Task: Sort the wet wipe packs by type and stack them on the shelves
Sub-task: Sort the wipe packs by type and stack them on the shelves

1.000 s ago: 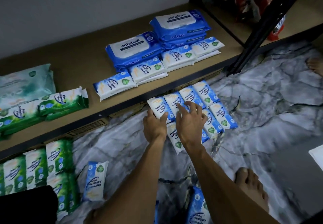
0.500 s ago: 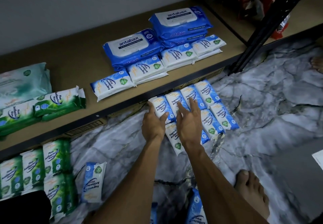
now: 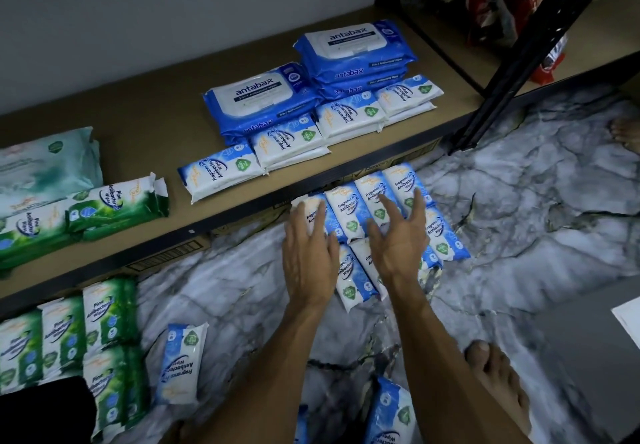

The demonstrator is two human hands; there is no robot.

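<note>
Through the head camera, the left hand [image 3: 306, 253] is resting straight fingers on the leftmost of the blue packs [image 3: 348, 208] lying on the floor [image 3: 536, 229] beside the shelf [image 3: 138, 125]; the right hand [image 3: 398, 239] is holding its fingers spread open over them.

Blue-white packs [image 3: 349, 215], grey-marbled floor [image 3: 536, 236], seemingly tan shelf [image 3: 138, 125].

On the shelf [image 3: 138, 125], 2 antabax stacks [image 3: 356, 52] sit behind a row of small packs [image 3: 287, 142]; pine packs [image 3: 104, 208] lie at its left end. On the floor [image 3: 519, 218] before it, a pack cluster [image 3: 349, 208] lies right of more pine packs [image 3: 100, 305].
</note>
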